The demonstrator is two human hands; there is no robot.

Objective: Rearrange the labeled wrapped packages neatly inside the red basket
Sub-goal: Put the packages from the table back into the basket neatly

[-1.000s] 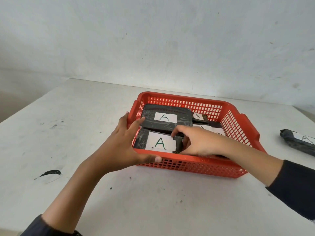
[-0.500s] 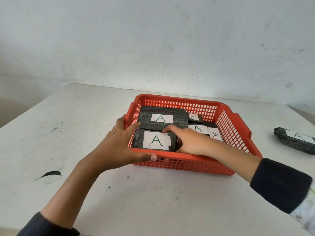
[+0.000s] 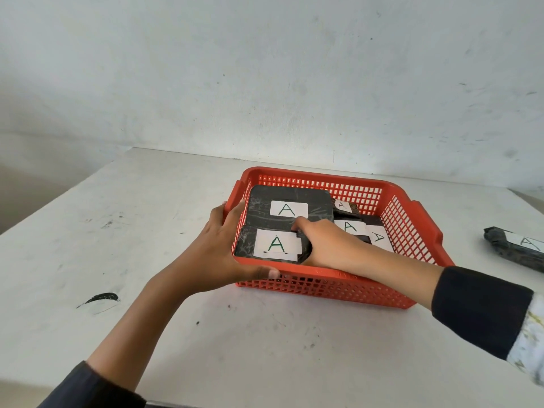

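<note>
The red basket (image 3: pixel 338 285) sits mid-table and holds several black wrapped packages with white "A" labels. A large package (image 3: pixel 265 213) lies at the back left. A smaller front package (image 3: pixel 245 244) lies at the near left corner. My left hand (image 3: pixel 217 251) grips the basket's near left corner, thumb along the front wall. My right hand (image 3: pixel 326 242) reaches over the front rim and rests its fingers on the right end of the front package. More labelled packages (image 3: pixel 350 226) lie to the right, partly hidden by my right hand.
One more black wrapped package (image 3: pixel 513 248) with an "A" label lies on the white table to the right of the basket. A black smear (image 3: pixel 100 298) marks the table at the left. A white wall stands close behind the table.
The view has drifted slightly. My right hand has shifted a little left against the front package. My left hand keeps its hold on the basket corner.
</note>
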